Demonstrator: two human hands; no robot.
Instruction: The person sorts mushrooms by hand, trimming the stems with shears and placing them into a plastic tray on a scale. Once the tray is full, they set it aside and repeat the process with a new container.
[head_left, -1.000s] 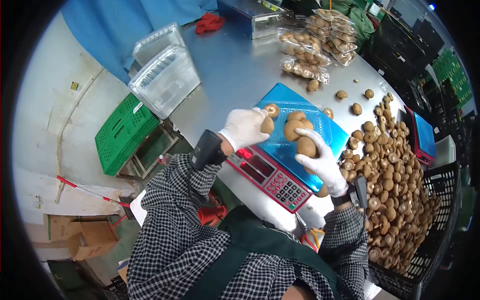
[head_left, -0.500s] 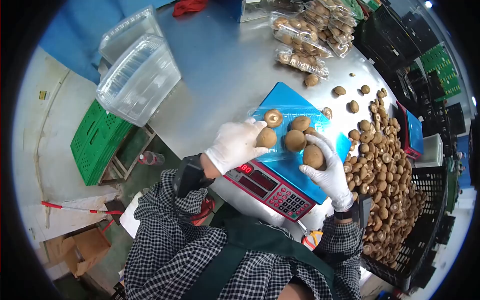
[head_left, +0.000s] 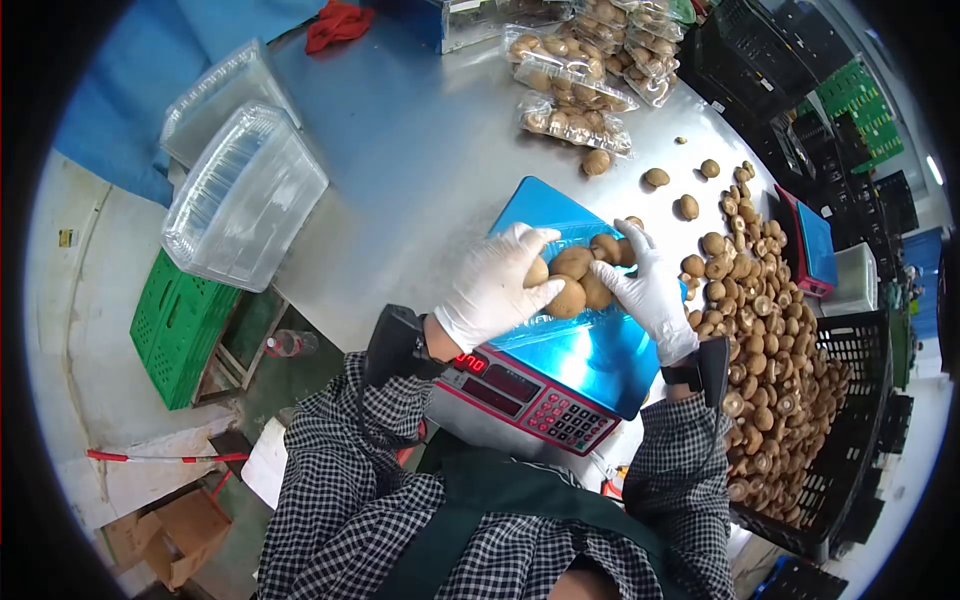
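A blue-topped scale [head_left: 575,372] with a red keypad front stands on the metal table. On it lies a clear plastic tray [head_left: 515,336] holding several brown mushrooms [head_left: 572,263]. My left hand [head_left: 492,285], in a white glove, is closed round mushrooms at the tray's left end, which its fingers partly hide. From the right, my right hand [head_left: 652,300], also gloved, has thumb and fingers closed round a mushroom [head_left: 626,252] at the tray's other end. Red digits glow on the display, partly covered by my left wrist.
A large mushroom heap [head_left: 765,370] spills from a black crate [head_left: 860,400] at right. Bagged mushrooms [head_left: 575,125] lie at the back. Stacked clear trays [head_left: 245,195] stand at left, above green crates [head_left: 180,325]. A second scale [head_left: 815,245] is at far right.
Both hands have closed in on the tray, and the mushrooms now sit closer together. The mushroom under my right hand has moved in among the others. The whole view has shifted slightly.
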